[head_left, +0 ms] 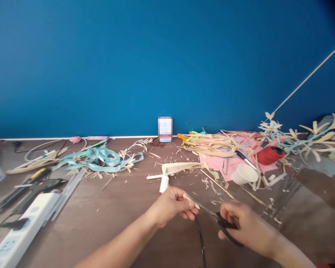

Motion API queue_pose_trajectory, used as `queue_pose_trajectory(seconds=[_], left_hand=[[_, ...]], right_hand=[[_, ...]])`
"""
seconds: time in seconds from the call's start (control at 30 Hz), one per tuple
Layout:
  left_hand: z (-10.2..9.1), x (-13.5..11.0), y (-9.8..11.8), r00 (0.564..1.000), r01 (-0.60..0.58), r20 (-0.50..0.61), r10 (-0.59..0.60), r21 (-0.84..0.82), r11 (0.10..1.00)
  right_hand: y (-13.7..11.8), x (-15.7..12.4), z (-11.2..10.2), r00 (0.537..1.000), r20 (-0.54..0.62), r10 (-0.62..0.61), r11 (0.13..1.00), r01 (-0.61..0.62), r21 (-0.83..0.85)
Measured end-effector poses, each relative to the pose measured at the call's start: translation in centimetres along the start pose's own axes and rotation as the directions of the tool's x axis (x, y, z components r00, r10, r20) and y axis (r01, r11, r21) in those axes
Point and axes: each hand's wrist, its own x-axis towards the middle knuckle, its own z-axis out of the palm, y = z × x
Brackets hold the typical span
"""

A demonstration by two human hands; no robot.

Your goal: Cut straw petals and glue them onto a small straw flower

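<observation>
My left hand [172, 207] pinches a short pale strip of dried husk [195, 204] between thumb and fingers. In my right hand [245, 222] is a pair of scissors [226, 227] with black handles, gripped by its loops. The scissors' blades point left and reach the strip at my left fingertips; whether they have cut into it I cannot tell. A thin black cord [201, 240] hangs down just below my left fingers; its upper end is hidden there. Just beyond my left hand lie a folded husk bundle [181, 167] and a white tag-like piece [164, 184].
At left are a white power strip [25, 227], a black glue gun [41, 188] and blue ribbon [100, 158]. Husk strips [217, 143], a paper cup [243, 174] and red thread [269, 155] lie at right. A phone-like screen [165, 129] leans against the blue wall [145, 67].
</observation>
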Motion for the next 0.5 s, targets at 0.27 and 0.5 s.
queue_pose_trajectory(seconds=[0.27,0.5], left_hand=[[0.31,0.15,-0.20,0.999,0.022,0.025,-0.022,0.032,0.999],[0.26,0.09,-0.39,0.999,0.042,0.029,-0.042,0.028,0.999]], right_hand=[[-0.32,0.10,0.30,0.999,0.030,-0.033,0.998,0.034,-0.055],[-0.49,0.46,0.75,0.999,0.033,0.036,0.984,-0.041,0.173]])
